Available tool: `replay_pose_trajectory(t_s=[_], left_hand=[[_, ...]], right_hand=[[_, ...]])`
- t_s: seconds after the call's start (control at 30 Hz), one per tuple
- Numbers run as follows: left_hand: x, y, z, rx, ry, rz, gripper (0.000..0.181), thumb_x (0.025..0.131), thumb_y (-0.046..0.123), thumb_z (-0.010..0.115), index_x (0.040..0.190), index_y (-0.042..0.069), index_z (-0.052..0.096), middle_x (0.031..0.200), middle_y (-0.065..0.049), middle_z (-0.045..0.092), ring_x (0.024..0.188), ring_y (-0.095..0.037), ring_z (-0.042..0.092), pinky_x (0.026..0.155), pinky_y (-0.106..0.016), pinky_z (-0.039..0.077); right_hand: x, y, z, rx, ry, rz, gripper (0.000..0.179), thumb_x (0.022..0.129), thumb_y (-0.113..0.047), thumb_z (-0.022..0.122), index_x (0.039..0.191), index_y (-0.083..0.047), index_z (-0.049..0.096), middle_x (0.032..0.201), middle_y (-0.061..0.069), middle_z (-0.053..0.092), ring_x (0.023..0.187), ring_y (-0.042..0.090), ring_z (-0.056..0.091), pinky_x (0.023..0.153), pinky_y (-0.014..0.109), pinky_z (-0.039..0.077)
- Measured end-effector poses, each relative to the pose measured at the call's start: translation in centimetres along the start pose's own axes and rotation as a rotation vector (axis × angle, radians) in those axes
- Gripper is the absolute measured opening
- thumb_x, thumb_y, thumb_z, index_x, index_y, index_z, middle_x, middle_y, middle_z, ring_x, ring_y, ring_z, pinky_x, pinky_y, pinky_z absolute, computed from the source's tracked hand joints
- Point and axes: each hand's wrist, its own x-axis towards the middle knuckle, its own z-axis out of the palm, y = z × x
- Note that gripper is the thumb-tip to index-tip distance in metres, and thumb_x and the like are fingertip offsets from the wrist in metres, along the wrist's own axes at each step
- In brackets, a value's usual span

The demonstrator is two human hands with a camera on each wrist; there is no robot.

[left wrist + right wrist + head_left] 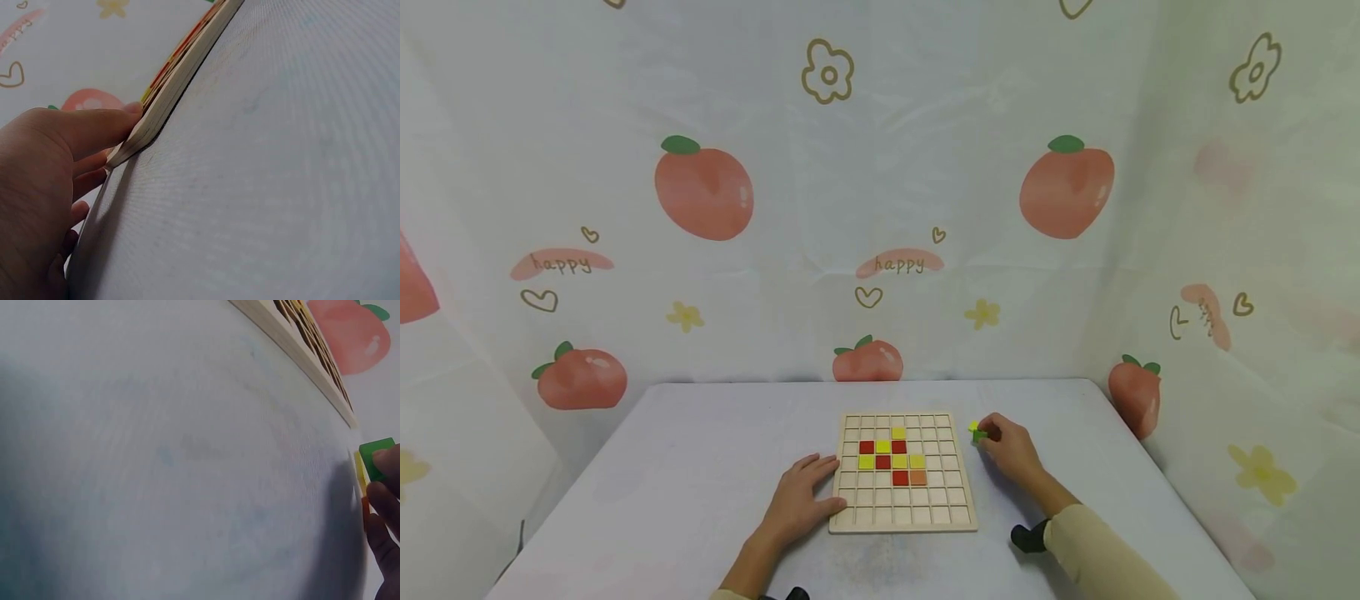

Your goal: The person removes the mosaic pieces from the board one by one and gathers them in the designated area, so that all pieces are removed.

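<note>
A wooden grid board (902, 528) lies on the table, with several red tiles (883, 462), several yellow tiles (867, 462) and an orange tile (917, 477) in its middle cells. My left hand (797, 500) rests against the board's left edge with fingers spread, the thumb over the rim near the front corner. Right of the board, my right hand (1013, 454) pinches a green square tile (369, 453) between thumb and fingers. Close by the green tile, a yellow tile (360, 472) and an orange piece (366, 514) show in the right wrist view, partly hidden by the fingers.
The white-covered table (700, 467) runs back to a printed curtain (790, 183) with fruit and flower pictures. Another curtain side (1262, 233) stands along the right. A black strap end (1028, 537) sticks out at my right wrist.
</note>
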Motion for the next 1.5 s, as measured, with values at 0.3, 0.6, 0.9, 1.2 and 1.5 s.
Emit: replay_pose_trajectory(t_s=[0.3,0.6,0.9,1.2,1.5], left_hand=[[0.1,-0.2,0.0,-0.002,-0.001,0.009,0.067,0.077,0.048,0.074,0.132,0.013,0.062,0.135,-0.001,0.058,0.133,-0.032,0.040,0.105,-0.060,0.030],[0.0,-0.2,0.1,-0.013,0.002,-0.002,0.067,0.077,0.048,0.075,0.132,0.014,0.062,0.134,-0.001,0.059,0.133,-0.031,0.040,0.105,-0.060,0.030],[0.1,-0.2,0.1,-0.008,0.004,-0.008,0.067,0.076,0.048,0.075,0.132,0.014,0.062,0.135,0.000,0.058,0.134,-0.031,0.040,0.105,-0.060,0.031],[0.0,0.1,0.1,-0.008,0.002,-0.026,0.067,0.076,0.049,0.075,0.132,0.014,0.062,0.134,-0.001,0.059,0.134,-0.031,0.040,0.105,-0.060,0.030],[0.0,0.1,0.0,-0.001,0.000,-0.019,0.066,0.076,0.047,0.075,0.132,0.013,0.062,0.134,-0.001,0.059,0.133,-0.032,0.040,0.105,-0.061,0.030]], right_hand=[[-0.4,1.4,-1.0,-0.018,0.022,0.050,0.017,0.083,-0.001,0.070,0.098,-0.008,0.064,0.094,0.005,0.065,0.087,0.022,0.058,0.078,0.041,0.050],[-0.5,2.6,-2.2,-0.006,0.032,0.069,0.016,0.085,0.000,0.068,0.099,-0.006,0.064,0.099,0.009,0.066,0.093,0.026,0.060,0.083,0.045,0.051],[-0.3,3.2,-2.8,-0.022,0.029,0.093,0.015,0.087,0.001,0.066,0.102,-0.003,0.064,0.098,0.011,0.065,0.092,0.027,0.059,0.084,0.046,0.051],[0.0,3.5,-3.5,-0.034,0.011,0.103,0.016,0.086,0.002,0.066,0.102,0.000,0.064,0.097,0.011,0.065,0.090,0.027,0.059,0.081,0.046,0.051],[0.5,3.2,-3.9,-0.045,-0.003,0.131,0.016,0.086,0.003,0.065,0.103,0.002,0.064,0.094,0.012,0.063,0.087,0.027,0.056,0.076,0.042,0.050]])
